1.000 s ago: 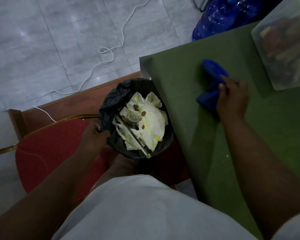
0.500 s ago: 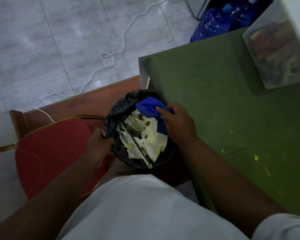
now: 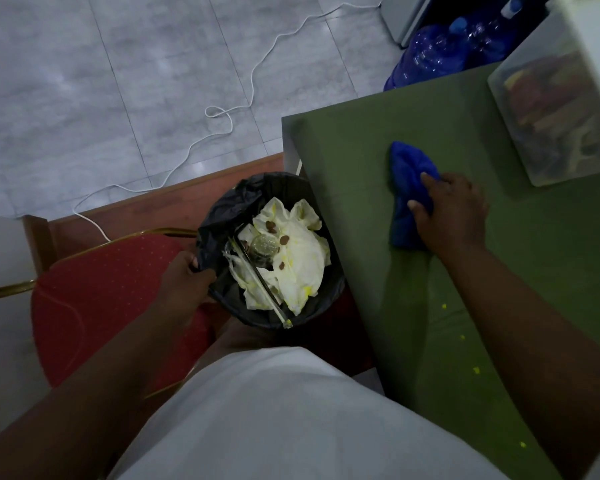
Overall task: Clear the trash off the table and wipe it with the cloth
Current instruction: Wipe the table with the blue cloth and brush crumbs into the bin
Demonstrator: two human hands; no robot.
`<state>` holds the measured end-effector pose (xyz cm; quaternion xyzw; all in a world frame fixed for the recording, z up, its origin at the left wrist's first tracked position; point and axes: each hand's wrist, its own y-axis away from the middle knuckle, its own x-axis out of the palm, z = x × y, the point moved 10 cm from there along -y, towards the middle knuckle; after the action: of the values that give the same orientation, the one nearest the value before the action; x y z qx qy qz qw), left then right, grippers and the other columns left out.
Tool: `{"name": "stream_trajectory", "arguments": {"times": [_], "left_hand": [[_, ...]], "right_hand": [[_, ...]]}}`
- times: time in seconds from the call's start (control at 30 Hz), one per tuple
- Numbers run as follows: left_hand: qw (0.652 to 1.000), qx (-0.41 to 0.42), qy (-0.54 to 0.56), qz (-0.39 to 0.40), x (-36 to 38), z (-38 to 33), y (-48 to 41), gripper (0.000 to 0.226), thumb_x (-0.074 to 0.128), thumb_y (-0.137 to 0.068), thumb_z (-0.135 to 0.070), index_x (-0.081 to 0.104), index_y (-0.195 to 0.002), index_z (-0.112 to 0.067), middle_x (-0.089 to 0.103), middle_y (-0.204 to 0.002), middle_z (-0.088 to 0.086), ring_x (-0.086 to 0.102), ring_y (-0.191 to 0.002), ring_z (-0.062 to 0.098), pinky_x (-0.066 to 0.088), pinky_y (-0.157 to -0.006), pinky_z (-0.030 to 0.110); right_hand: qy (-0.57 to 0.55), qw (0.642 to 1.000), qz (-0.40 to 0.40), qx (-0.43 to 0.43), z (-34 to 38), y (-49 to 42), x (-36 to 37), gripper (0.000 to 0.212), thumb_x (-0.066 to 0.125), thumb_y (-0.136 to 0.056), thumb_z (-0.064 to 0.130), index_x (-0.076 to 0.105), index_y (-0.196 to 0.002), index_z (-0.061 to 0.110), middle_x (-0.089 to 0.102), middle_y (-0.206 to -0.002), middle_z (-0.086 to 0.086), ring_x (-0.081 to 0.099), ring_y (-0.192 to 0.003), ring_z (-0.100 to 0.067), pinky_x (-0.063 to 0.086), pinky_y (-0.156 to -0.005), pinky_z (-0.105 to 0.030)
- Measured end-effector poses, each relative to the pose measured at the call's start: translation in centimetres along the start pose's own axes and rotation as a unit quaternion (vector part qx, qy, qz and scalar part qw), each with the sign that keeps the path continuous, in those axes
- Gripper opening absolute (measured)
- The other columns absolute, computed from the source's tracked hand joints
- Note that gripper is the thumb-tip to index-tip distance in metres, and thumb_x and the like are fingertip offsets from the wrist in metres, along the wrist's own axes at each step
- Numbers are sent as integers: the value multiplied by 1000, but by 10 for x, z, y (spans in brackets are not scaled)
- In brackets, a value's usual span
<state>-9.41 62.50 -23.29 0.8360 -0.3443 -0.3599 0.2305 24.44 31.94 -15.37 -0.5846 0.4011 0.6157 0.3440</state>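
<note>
My right hand (image 3: 452, 211) presses a bunched blue cloth (image 3: 407, 188) flat on the green table (image 3: 343, 161), near its far left corner. My left hand (image 3: 184, 280) grips the rim of a small bin lined with a black bag (image 3: 234, 202), held beside the table's left edge. The bin holds crumpled white paper with yellow stains (image 3: 297, 258), a clear cup, a straw and small brown bits. Several yellow specks (image 3: 477, 370) lie on the table close to my right forearm.
A clear plastic box (image 3: 555, 112) with coloured contents stands at the table's far right. A red chair with a gold frame (image 3: 94, 292) sits under my left arm. A white cable (image 3: 222, 114) runs over the grey floor tiles. Blue water bottles (image 3: 437, 53) stand beyond the table.
Half a second ago my right hand held the cloth over the bin; it has now moved back right onto the table. The left hand and the bin stay in place.
</note>
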Motion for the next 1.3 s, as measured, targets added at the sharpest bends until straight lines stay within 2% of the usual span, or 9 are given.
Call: {"name": "stream_trajectory", "arguments": {"times": [0.17,0.33,0.43,0.53,0.67,0.77,0.93,1.13,1.3], "left_hand": [[1000,3,-22,-9,-16,7,-9,19,55,-85,10,45,-85,-6,45,-69,11,44,-57,18,36,-33,9],[999,-28,-27,-27,-58,36,-24,26,61,-79,5,43,-75,-11,50,-70,15,51,-68,23,43,-57,33],[998,-46,-25,-33,-80,47,-30,19,63,-80,1,46,-83,-6,54,-78,19,53,-71,24,42,-63,39],[997,-52,-12,-50,-98,54,-38,19,63,-80,-1,48,-90,4,55,-81,21,53,-72,24,41,-64,38],[997,-52,40,-42,-101,62,-53,21,63,-78,0,47,-90,4,54,-83,19,54,-77,25,43,-68,42],[995,-63,62,-47,-96,58,-71,24,65,-71,-6,50,-89,-1,57,-85,20,57,-78,27,47,-69,43],[997,-58,22,-50,-81,37,-118,22,63,-79,1,48,-80,-15,57,-85,15,58,-82,27,48,-74,43],[996,-21,-80,-16,-52,23,-200,40,63,-85,-9,52,-123,-6,61,-116,13,59,-108,29,50,-92,44],[998,-48,12,31,-15,33,-267,10,66,-86,-15,59,-89,-21,62,-95,6,62,-88,21,53,-79,36]], "right_hand": [[-139,984,-89,-73,72,23,-32,44,60,-88,30,57,-127,9,52,-127,-18,47,-117,-37,41,-98,-47],[-265,947,4,-183,169,49,-9,33,60,-91,23,65,-119,7,65,-105,-12,61,-96,-28,48,-86,-33],[-320,927,134,-139,201,48,21,43,64,-89,26,60,-127,6,63,-113,-13,61,-102,-27,49,-91,-34],[-317,920,210,-99,218,41,38,48,62,-92,25,52,-135,6,54,-134,-16,49,-124,-28,33,-96,-20],[-372,882,290,-5,221,32,69,45,58,-94,33,52,-135,16,59,-133,-4,53,-122,-23,40,-103,-30],[-416,859,296,37,223,18,90,40,58,-90,40,57,-128,28,65,-123,2,60,-114,-19,49,-99,-44],[-451,826,319,110,227,-9,128,38,59,-85,45,61,-119,28,68,-113,5,64,-104,-17,52,-94,-46],[-483,795,322,177,239,-56,194,43,58,-90,44,54,-130,27,60,-128,3,58,-114,-20,47,-100,-45],[-476,788,308,240,247,-92,278,58,58,-89,46,46,-139,20,53,-138,-5,53,-122,-29,46,-101,-49]]}}
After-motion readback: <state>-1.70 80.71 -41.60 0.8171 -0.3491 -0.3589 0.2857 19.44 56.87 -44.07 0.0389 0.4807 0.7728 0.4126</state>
